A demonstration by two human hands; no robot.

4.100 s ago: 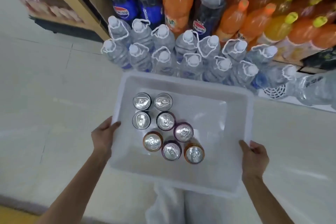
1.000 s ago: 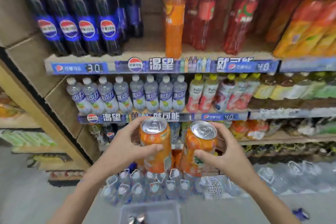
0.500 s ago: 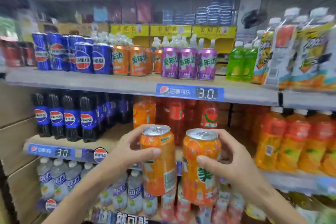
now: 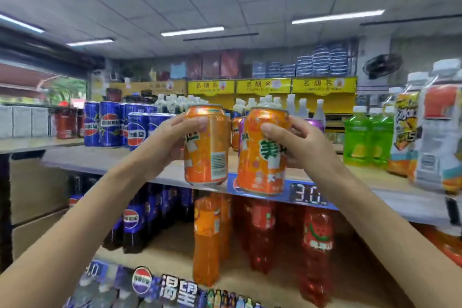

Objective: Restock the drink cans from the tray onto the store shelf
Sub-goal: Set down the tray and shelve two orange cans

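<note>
The top shelf (image 4: pixel 140 157) runs across the view behind and just below both grips; blue cans (image 4: pixel 110 124) stand on it beyond the left grip, green bottles (image 4: pixel 362 140) beyond the right. The left hand (image 4: pixel 165 140) is wrapped around the upper body of one orange can (image 4: pixel 207 145). The right hand (image 4: pixel 302 145) is wrapped the same way around a second orange can (image 4: pixel 262 152), just beside the first. Both cans are upright at the shelf's front edge, not yet set down. Judged: full cans are moderately heavy, rigid, smooth-walled and dentable. Hold mid-body, thumb opposing fingers.
</note>
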